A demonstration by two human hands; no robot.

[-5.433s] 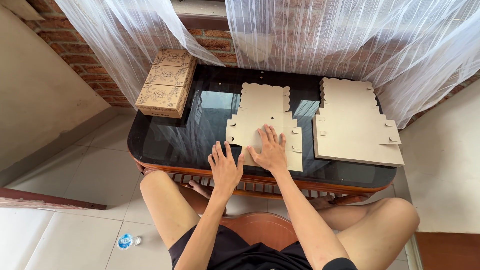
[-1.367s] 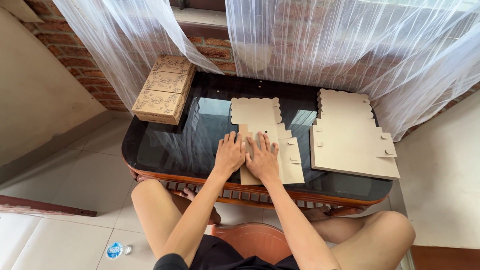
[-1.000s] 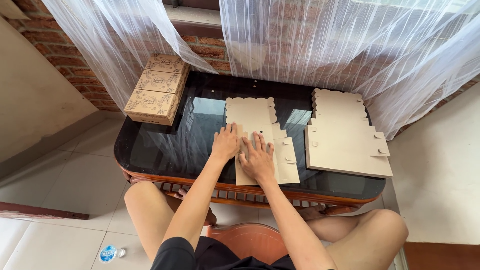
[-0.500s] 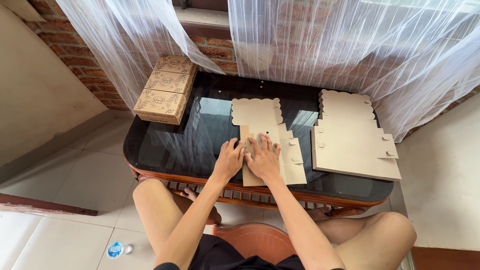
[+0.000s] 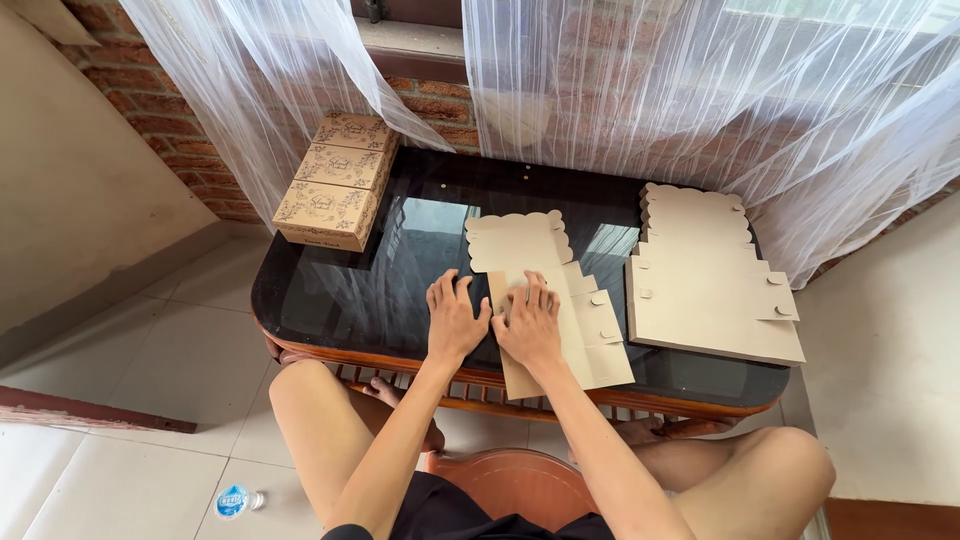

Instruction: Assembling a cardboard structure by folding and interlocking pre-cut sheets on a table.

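Home room: tiled floor [image 5: 150,370], brick wall [image 5: 120,70], sheer curtains [image 5: 620,90], glass-topped coffee table [image 5: 330,290].

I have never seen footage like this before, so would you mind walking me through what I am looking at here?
There is no machine here: a person sits at a low table and wears a camera on the head, so the single picture looks down over their own arms and knees. The left hand and the right hand lie flat, side by side, pressing on a flat cardboard box blank with scalloped edges and small tabs; nothing is lifted or gripped. It lies on a dark glass table with a wooden rim. To the right is a stack of more flat blanks. At the far left corner sit folded patterned boxes in a row. Sheer white curtains hang before a brick wall behind. A small plastic bottle lies on the tiled floor.
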